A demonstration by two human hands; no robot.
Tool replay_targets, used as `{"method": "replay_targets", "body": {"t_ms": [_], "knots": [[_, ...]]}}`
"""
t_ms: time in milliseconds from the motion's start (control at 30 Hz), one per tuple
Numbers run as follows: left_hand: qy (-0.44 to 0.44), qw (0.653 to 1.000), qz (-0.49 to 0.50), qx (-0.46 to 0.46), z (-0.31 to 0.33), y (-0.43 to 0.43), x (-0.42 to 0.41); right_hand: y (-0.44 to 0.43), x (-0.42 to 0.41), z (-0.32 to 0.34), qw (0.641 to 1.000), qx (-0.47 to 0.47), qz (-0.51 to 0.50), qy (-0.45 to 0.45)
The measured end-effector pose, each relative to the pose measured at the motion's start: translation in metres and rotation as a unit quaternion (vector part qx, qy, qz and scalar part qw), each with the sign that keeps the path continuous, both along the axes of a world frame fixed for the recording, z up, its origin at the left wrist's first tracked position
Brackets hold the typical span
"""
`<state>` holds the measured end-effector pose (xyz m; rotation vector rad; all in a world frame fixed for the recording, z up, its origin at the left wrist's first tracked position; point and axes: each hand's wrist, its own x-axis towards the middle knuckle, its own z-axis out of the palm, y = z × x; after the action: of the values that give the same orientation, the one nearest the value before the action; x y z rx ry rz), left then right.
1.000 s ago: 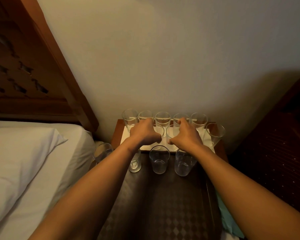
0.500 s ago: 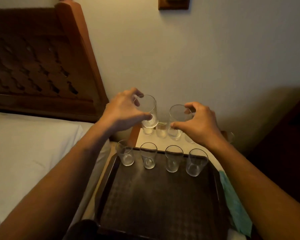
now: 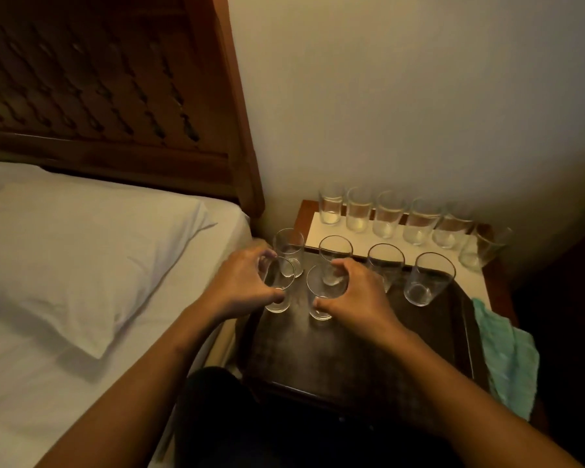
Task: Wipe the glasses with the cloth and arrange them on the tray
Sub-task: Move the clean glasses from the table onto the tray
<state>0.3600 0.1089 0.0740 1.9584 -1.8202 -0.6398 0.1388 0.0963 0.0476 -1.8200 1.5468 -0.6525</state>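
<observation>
At frame centre, left hand [image 3: 240, 287] curled round one glass [image 3: 279, 288], right hand [image 3: 360, 297] curled round a second glass [image 3: 323, 295]. Both upright at the upper left of the dark tray [image 3: 352, 352]; standing or just above it, cannot tell. Just behind, row of four glasses [image 3: 426, 280] on the tray. Higher up, six glasses [image 3: 387, 216] on a white mat [image 3: 314, 228]. Green cloth [image 3: 502, 359] beside the tray, right.

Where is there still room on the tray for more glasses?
The tray is bare from the left hand and right hand, each gripping a glass, to its near rim. There is also a gap right of the right hand, in front of the two rightmost back-row glasses. Crowded: the tray's far rim, and the strip by the wall with six glasses.
</observation>
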Motion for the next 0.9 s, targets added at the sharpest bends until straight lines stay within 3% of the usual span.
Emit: {"method": "replay_targets", "body": {"t_ms": [300,900], "knots": [[0.027,0.999,-0.010,0.040,-0.038,-0.013,0.011,0.005,0.014,-0.020,1.000,0.009,-0.017,0.000],[0.040,0.996,-0.025,0.072,-0.038,-0.012,0.016,0.008,0.009,-0.022,0.999,0.042,-0.017,0.026]]}}
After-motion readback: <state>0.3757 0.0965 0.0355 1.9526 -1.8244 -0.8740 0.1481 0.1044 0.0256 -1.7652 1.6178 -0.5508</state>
